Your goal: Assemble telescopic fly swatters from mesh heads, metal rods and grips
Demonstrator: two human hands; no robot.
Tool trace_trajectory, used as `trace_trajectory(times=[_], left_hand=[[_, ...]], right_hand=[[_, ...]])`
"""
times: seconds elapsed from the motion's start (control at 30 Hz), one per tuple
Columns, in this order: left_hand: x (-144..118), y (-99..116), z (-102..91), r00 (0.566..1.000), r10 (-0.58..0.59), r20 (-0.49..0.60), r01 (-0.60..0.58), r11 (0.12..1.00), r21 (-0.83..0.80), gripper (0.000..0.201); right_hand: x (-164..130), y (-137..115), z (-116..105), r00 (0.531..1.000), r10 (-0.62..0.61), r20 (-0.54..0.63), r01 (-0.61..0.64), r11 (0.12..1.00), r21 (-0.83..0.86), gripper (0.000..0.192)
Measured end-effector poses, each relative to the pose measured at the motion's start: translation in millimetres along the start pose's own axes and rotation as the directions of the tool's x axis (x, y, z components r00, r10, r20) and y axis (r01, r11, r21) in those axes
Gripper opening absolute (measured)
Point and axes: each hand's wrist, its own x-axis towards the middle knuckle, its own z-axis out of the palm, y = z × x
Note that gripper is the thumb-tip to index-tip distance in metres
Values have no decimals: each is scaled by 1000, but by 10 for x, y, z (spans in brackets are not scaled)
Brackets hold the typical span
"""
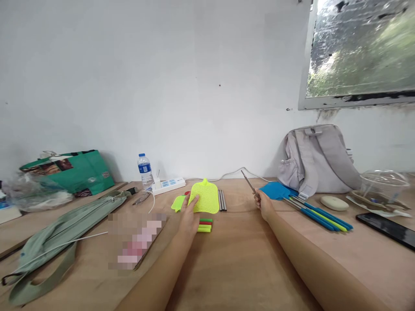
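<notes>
Two hands: we work at mid-frame, both on flyswatter parts.
Left hand (189, 216): our fingers lie spread on the near edge of the yellow mesh head (205, 197), pressing it flat to the wooden table (240, 259).
Right hand (264, 205): we pinch a thin metal rod (249, 183), its tip slanting up toward the left.
Progress: we judge the rod and the yellow head not yet joined; they sit well apart.
Waiting parts: spare metal rods (222, 200) touch the head's right edge; short coloured grips (205, 225) lie just below it.
Right of centre: blue mesh head (275, 190), with blue and yellow handles (319, 214) beside it.
Farther right: grey backpack (319, 160), black phone (387, 228).
Left side: water bottle (145, 171), power strip (168, 185), green bag (73, 170).
</notes>
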Motion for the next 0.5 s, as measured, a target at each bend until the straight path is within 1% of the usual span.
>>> trace_trajectory(times=[0.07,0.1,0.23,0.37,0.5], left_hand=[[-95,-36,68,1000,-19,-23,18,999,-43,35],[-132,-59,91,999,-32,-18,31,998,-58,35],[-222,-143,126,993,-98,62,102,992,-75,29],[-250,-154,113,984,-160,79,164,985,-58,24],[-227,-146,85,981,-157,113,155,988,26,23]], right_hand=[[-8,-21,-17,1000,2,-5,-1,996,87,31],[-11,-31,-22,1000,1,-7,-1,993,121,31],[-45,-69,-14,1000,-8,19,4,978,209,34],[-177,-109,-25,994,-24,108,-1,974,226,36],[-424,-167,-174,976,-29,215,-9,984,175,37]])
